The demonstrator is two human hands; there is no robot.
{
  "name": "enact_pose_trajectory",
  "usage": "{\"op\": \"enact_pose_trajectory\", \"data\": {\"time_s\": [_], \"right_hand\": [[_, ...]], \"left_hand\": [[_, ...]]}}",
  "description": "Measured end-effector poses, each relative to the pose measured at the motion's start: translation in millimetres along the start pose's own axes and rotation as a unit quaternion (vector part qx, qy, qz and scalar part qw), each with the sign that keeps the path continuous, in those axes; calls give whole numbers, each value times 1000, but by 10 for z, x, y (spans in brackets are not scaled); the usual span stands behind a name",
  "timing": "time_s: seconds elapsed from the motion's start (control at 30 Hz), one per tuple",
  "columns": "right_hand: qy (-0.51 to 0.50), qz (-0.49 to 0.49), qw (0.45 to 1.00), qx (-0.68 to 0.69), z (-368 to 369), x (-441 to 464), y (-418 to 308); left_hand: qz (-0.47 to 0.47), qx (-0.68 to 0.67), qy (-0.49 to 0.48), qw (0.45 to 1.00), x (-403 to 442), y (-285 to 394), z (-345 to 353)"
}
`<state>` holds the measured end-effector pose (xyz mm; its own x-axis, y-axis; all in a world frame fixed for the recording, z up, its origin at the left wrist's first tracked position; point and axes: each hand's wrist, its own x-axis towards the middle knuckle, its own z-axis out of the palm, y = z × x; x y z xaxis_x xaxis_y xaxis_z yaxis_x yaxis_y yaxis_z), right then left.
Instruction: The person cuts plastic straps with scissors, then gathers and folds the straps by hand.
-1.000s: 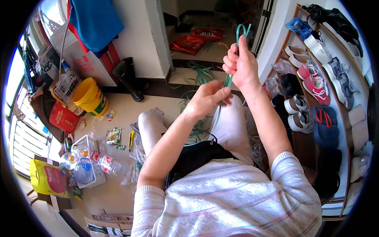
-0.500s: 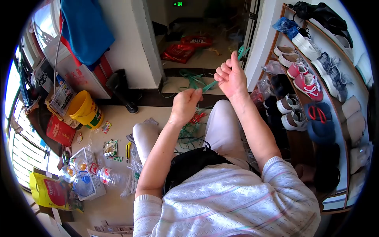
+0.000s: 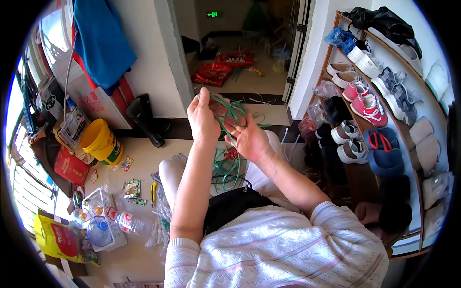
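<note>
My left hand (image 3: 202,119) is raised in front of me, its fingers closed on a loose bundle of green plastic strip (image 3: 231,109). Just to the right, my right hand (image 3: 250,140) has its palm turned up and fingers apart, touching or close beside the hanging loops. More green strip (image 3: 224,169) lies tangled between my knees, with a bit of red (image 3: 231,153) among it. Part of the bundle is hidden behind my fingers.
A shoe rack (image 3: 354,165) full of shoes stands at right. On the left are a yellow bucket (image 3: 100,139), a white basket (image 3: 114,229) with plastic bottles, a yellow cutter knife (image 3: 153,194) and black boots (image 3: 144,120). Red bags (image 3: 211,74) lie beyond the doorway.
My hands were pulling a green strip taut between them. My left hand has risen and now holds gathered loops; my right hand has come down and left, and its fingers have opened.
</note>
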<state>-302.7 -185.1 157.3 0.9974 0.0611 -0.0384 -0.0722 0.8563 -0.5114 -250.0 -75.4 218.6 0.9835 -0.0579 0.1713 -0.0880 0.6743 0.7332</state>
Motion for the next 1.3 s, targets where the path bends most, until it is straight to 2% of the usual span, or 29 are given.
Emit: {"op": "enact_pose_trajectory", "data": {"time_s": [0.1, 0.13, 0.2, 0.23, 0.4, 0.5, 0.57, 0.6, 0.7, 0.77, 0.83, 0.87, 0.97, 1.03, 1.1, 1.17, 1.2, 1.23, 1.3], "right_hand": [[-35, 3, 999, -39, -68, -11, 24], [-72, 10, 997, -16, -142, 5, 44], [-147, 24, 989, 27, -266, 40, 61], [-149, 29, 988, 17, -285, 40, 65], [-127, 64, 988, -62, -191, -209, -54], [-280, 47, 924, -258, -620, -261, -397], [-158, -6, 900, -407, -574, -253, -660], [-180, -40, 910, -372, -480, -220, -751], [-299, -84, 851, -423, 128, -178, -633], [-274, -45, 835, -474, 304, -315, -505], [-247, 105, 914, -305, 263, -312, -341], [-186, 95, 938, -277, 276, -363, -285], [-167, 78, 963, -198, 271, -286, -258], [-116, 8, 980, -164, 365, -216, -370], [-72, -99, 982, -145, 501, -136, -557], [-20, -194, 968, -157, 642, -56, -679], [-57, -234, 956, -167, 565, 41, -759], [-43, -269, 946, -178, 566, 94, -797], [-14, -335, 920, -201, 573, 164, -849]], "left_hand": [[-35, -49, 12, 998, -61, 54, 97], [-37, -27, 17, 999, -61, 65, 125], [-53, -59, -45, 996, -36, 106, 99], [-62, -75, -76, 992, -28, 125, 89], [-12, 2, -67, 998, -26, 321, 130], [23, 22, -65, 997, -42, 528, 86], [13, 52, -66, 996, -67, 598, 108], [4, 63, -83, 995, -102, 569, 168], [-51, 40, -179, 982, -215, 367, 385], [-84, 22, -199, 976, -318, 409, 492], [-90, -13, -209, 974, -268, 436, 437], [-95, -40, -206, 973, -221, 427, 403], [-99, -79, -197, 972, -149, 342, 373], [-91, -100, -196, 971, -113, 258, 404], [-117, 22, -221, 968, -118, 68, 235], [-131, 159, -268, 941, -227, -210, 53], [-151, 179, -277, 932, -350, -217, 64], [-170, 199, -286, 922, -455, -226, 85], [-118, 289, -258, 914, -525, -345, 82]]}}
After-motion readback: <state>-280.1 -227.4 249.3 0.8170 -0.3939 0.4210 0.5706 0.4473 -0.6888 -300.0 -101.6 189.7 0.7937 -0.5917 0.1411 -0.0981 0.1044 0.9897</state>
